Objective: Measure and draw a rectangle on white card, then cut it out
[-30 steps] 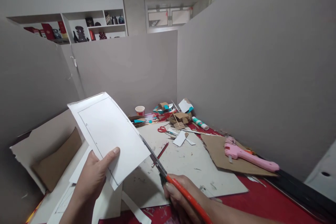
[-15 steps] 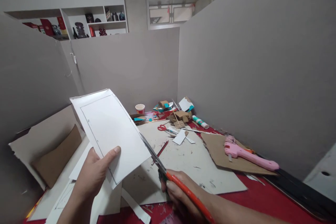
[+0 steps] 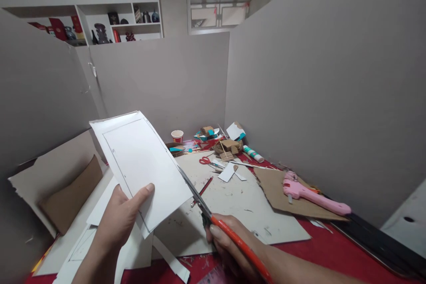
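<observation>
My left hand (image 3: 117, 222) holds up a white sheet of card (image 3: 141, 164) by its lower corner, thumb on top; a pencilled rectangle is drawn on it. My right hand (image 3: 229, 248) grips red-handled scissors (image 3: 213, 219), whose blades run along the sheet's right edge. A cut strip of white card (image 3: 171, 259) lies on the table below the sheet.
A white board (image 3: 239, 208) covers the red table. On it lie a second pair of red scissors (image 3: 209, 162), a red pencil (image 3: 205, 186), and card scraps. A pink glue gun (image 3: 313, 197) rests on brown cardboard at right. Paper cup (image 3: 177, 136), glue stick (image 3: 253, 154), grey partition walls around.
The view has tilted slightly. The sheet and scissors stay in nearly the same pose, with the blades a little further along the sheet's edge.
</observation>
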Available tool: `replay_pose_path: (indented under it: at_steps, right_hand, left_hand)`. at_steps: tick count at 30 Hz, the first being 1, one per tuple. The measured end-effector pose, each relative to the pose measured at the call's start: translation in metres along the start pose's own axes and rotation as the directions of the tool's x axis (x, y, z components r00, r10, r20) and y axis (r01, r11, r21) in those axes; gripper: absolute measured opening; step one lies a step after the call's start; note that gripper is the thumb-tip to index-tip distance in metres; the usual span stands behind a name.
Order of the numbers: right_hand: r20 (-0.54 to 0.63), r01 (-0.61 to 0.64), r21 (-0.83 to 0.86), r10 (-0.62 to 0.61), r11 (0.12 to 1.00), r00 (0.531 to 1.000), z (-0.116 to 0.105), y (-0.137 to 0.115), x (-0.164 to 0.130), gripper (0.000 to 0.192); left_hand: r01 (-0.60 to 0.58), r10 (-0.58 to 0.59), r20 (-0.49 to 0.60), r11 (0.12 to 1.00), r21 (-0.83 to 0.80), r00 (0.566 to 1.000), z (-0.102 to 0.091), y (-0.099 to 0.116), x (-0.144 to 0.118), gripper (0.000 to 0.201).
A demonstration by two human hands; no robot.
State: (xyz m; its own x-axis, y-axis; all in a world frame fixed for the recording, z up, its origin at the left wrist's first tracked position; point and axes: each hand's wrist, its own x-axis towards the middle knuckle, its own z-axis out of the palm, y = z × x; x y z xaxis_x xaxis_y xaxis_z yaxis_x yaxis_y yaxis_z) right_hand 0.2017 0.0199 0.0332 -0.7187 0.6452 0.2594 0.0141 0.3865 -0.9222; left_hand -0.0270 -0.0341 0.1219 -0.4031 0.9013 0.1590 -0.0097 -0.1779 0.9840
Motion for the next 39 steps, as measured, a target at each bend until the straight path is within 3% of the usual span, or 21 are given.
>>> replay_pose_path:
  at_steps: [21, 28, 34, 39]
  right_hand:
    - [-0.024, -0.04, 0.021, 0.04, 0.999, 0.999, 0.001, 0.003, 0.0, 0.056]
    - [-0.023, -0.128, 0.03, 0.128, 0.991, 0.991, 0.005, 0.023, -0.002, 0.052]
    - [-0.039, -0.095, 0.054, 0.097, 0.994, 0.995, 0.005, 0.022, -0.002, 0.055]
    - [0.019, -0.076, 0.076, 0.075, 0.994, 0.997, 0.002, 0.018, 0.0, 0.056]
  left_hand:
    - [0.027, -0.027, 0.031, 0.999, -0.018, 0.999, -0.004, -0.008, 0.007, 0.079]
    - [0.012, -0.012, 0.04, 1.0, -0.015, 0.999, -0.006, -0.009, 0.008, 0.082]
    - [0.003, -0.002, 0.028, 0.999, -0.051, 1.0, -0.004, -0.008, 0.005, 0.078]
    - [-0.009, 0.009, 0.106, 1.0, -0.001, 0.994, -0.008, -0.012, 0.008, 0.077]
